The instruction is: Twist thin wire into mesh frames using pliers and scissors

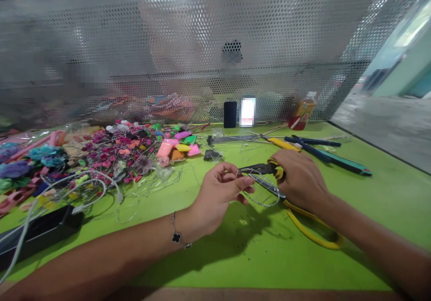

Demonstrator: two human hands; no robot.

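Observation:
Thumb and fingers of my left hand point(222, 188) pinch a thin, silvery twisted wire point(264, 203), which curves in a loop toward the right. My right hand point(301, 175) is wrapped round the yellow handles of a pair of pliers point(259, 169). The dark jaws point left and meet the wire right at my left fingertips; whether they are clamped on it I cannot tell. Beneath the wire and my right hand lies a larger tool with yellow looped handles point(314, 229) and a grey metal blade, on the green tabletop point(215, 265).
Heaped at the left are small colourful pieces on wires point(117, 152). A black box point(40, 231) with a white cable sits front left. Two phones point(230, 114) lean against the perforated metal panel point(188, 36). A drink bottle point(304, 111) and a green-handled tool point(348, 162) are at right.

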